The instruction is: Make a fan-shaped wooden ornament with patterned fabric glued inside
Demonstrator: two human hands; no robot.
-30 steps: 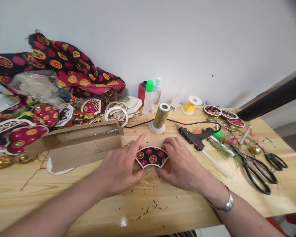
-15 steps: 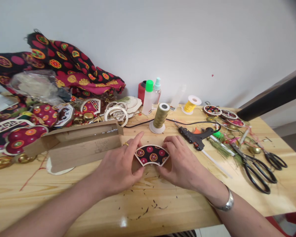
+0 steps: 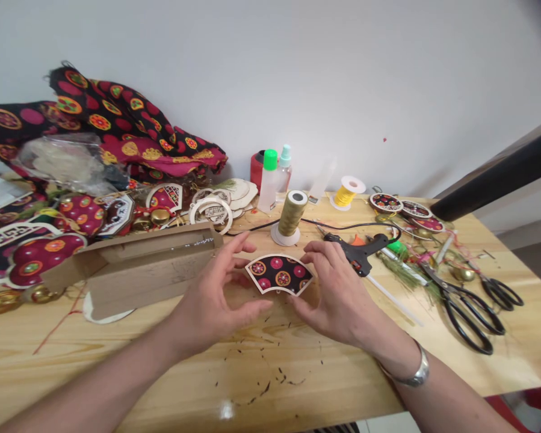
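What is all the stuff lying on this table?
fan-shaped piece: one, black with red and orange dots, pale rim, between both hands
cardboard box: one, brown, left of the hands
patterned cloth: one heap, black and red, back left against the wall
thread spool: one, olive gold, behind the fan piece
yellow spool: one, by the wall
bottles: two, clear with green and teal caps
glue gun: one, black, right of the hands
scissors: two pairs, black handles, far right
table: one, pale wood
left hand: fingers spread beside the fan piece
right hand: holding the piece's right edge
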